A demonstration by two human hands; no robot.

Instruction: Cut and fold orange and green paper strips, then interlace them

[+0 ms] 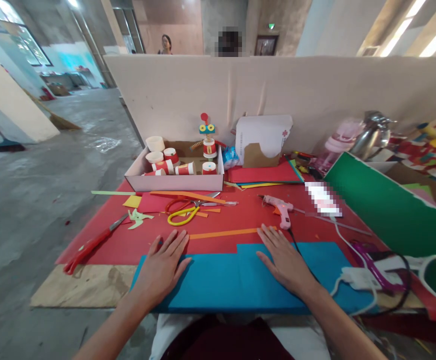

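An orange paper strip (223, 233) lies flat across the red table covering, just beyond the blue sheets (203, 282). My left hand (167, 260) rests flat with fingers stretched out, its fingertips at the strip's left end. At the other end, the fingertips of my right hand (280, 257) press on the strip, palm down and fingers apart. Beyond the strip are yellow-handled scissors (183, 216), partly overlapped by another orange strip (188, 195). A pink glue gun (280, 207) lies past my right hand. Red-handled scissors (94, 246) are to the left.
Behind stands a shallow box (175, 182) with paper cups and a cup figure (209, 145). Red paper sheets (265, 174) are stacked beside it. A green-sided box (371, 215), a phone (323, 199) and a white charger with cables (360, 278) occupy the right. A white partition (188, 90) closes the back.
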